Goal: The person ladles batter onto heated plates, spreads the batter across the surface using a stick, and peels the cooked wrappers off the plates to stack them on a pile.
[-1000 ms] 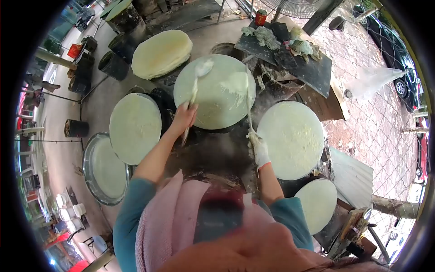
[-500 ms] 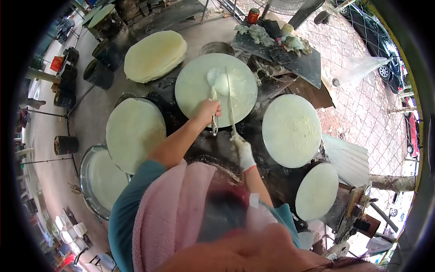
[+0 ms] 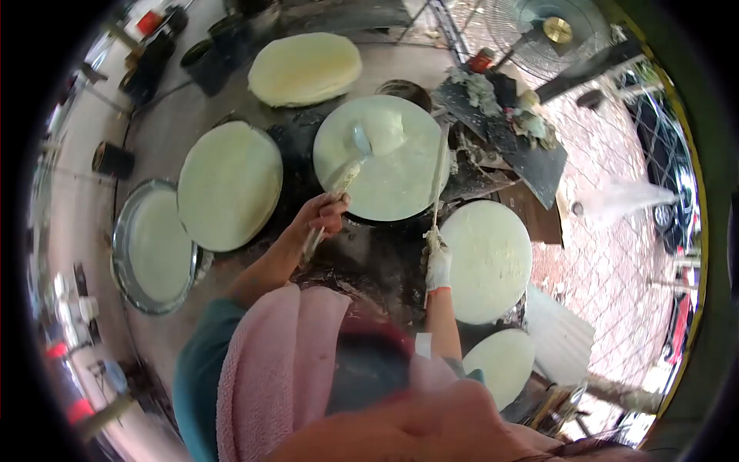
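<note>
My bare left hand (image 3: 323, 214) is closed around the handle of a ladle (image 3: 348, 177). The ladle's bowl rests at the edge of a pale, thicker patch of batter (image 3: 384, 127) on a round griddle surface (image 3: 389, 192) coated pale green-white. My right hand (image 3: 439, 266), in a white glove caked near the fingers, grips a long thin stick (image 3: 441, 169). The stick runs upright along the right edge of the griddle. Just right of the glove lies another round pale surface (image 3: 489, 262).
A large round pale stack (image 3: 304, 69) lies beyond the griddle. At left are another pale disc (image 3: 231, 189) and a metal basin (image 3: 123, 258) of pale liquid. A dark board (image 3: 539, 173) with rags, a fan (image 3: 550, 35) and wire fencing stand at right.
The ladle has swung left and tilted, and the pale patch now sits right of its bowl. The stick has moved from mid-griddle to its right edge. The view has shifted.
</note>
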Available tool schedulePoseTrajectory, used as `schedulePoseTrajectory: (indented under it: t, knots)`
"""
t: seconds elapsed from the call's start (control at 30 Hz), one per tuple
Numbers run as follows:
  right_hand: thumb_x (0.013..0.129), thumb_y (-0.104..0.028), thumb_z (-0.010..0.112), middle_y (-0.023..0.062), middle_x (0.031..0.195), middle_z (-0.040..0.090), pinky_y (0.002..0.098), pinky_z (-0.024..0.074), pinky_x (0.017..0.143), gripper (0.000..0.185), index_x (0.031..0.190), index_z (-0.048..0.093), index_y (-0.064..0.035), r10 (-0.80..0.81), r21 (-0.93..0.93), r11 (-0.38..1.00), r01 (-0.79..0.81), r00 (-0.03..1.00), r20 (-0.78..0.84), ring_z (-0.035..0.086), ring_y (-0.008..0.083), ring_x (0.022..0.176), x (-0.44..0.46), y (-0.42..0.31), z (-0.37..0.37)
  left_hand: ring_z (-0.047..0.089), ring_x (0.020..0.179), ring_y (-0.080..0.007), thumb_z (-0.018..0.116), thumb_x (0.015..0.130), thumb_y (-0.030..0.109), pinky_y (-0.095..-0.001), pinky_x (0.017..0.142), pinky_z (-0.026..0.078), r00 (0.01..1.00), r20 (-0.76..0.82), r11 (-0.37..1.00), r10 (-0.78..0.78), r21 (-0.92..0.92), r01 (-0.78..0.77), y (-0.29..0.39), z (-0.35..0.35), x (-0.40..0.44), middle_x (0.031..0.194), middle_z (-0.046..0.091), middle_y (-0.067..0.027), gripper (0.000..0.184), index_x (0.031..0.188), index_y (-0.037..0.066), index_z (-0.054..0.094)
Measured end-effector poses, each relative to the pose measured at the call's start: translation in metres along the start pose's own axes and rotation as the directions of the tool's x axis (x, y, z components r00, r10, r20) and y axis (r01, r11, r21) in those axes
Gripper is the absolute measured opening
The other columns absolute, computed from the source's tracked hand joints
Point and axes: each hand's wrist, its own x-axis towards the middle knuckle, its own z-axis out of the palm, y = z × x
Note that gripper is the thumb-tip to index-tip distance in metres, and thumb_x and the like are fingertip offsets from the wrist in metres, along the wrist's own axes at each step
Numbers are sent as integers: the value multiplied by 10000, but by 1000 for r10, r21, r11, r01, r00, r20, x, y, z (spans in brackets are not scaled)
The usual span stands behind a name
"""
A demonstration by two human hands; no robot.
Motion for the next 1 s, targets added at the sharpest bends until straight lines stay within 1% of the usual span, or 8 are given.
schedulePoseTrajectory:
  t: [0.2,0.3,0.43,0.57,0.67,0.73,0.9,1.0]
  knots:
    - [906,-171,614,5,870,620,190,442,692,282,1154,617,-38,-372,-156,857,490,800,470,556,65,749,25,28,-15,362,338,-54,324,1021,181,-217,292,274,968,-30,968,250,-22,-251,-16,70,-40,599,348,13,313,1111,-93,448]
    - [893,-184,632,11,862,628,193,439,682,299,1142,618,-17,-108,-115,983,144,956,274,560,64,758,11,32,-7,382,342,-60,312,1025,202,-225,274,283,884,-191,904,427,115,-412,-22,77,-92,598,348,22,339,1126,-103,419]
    - [898,-256,635,-27,802,621,168,358,468,299,1126,636,-61,-142,-249,910,332,812,566,487,28,563,-35,34,82,349,322,-54,360,1016,232,-210,267,304,779,-235,801,581,337,-496,-26,85,-186,574,335,32,343,1074,-93,457]
    - [857,-281,680,12,887,636,177,414,641,381,1150,619,-45,62,-255,955,152,738,672,548,47,754,-27,28,214,306,300,-48,391,1007,233,-203,261,277,514,-346,610,785,580,-541,-34,93,-285,540,328,37,314,1025,-57,508]
    - [765,-181,770,102,1100,652,310,491,798,705,1325,427,77,-440,-196,588,785,513,737,626,204,947,28,36,331,270,306,-47,447,977,280,-217,298,231,229,-451,503,862,709,-495,-48,117,-342,519,287,71,270,954,33,551]
    - [725,-271,791,148,1172,629,341,469,880,830,1374,378,42,-494,-167,444,880,396,775,613,276,1042,67,25,407,262,297,-47,446,980,265,-204,284,210,105,-543,478,833,613,-629,-53,126,-382,516,293,64,272,958,10,539]
    - [625,-419,747,181,1140,630,360,480,850,899,1383,408,-74,-292,-591,-17,806,561,774,613,326,1028,59,-25,527,270,301,-37,422,992,236,-194,282,213,17,-397,309,918,687,-657,-68,116,-480,531,318,46,305,1018,-57,505]
    - [654,-276,705,140,1080,659,337,476,855,674,1272,533,-66,-224,-425,259,868,482,847,637,277,958,74,-6,546,277,309,-30,418,993,245,-187,293,204,-11,-395,291,919,696,-656,-69,121,-518,544,329,46,317,1038,-59,497]
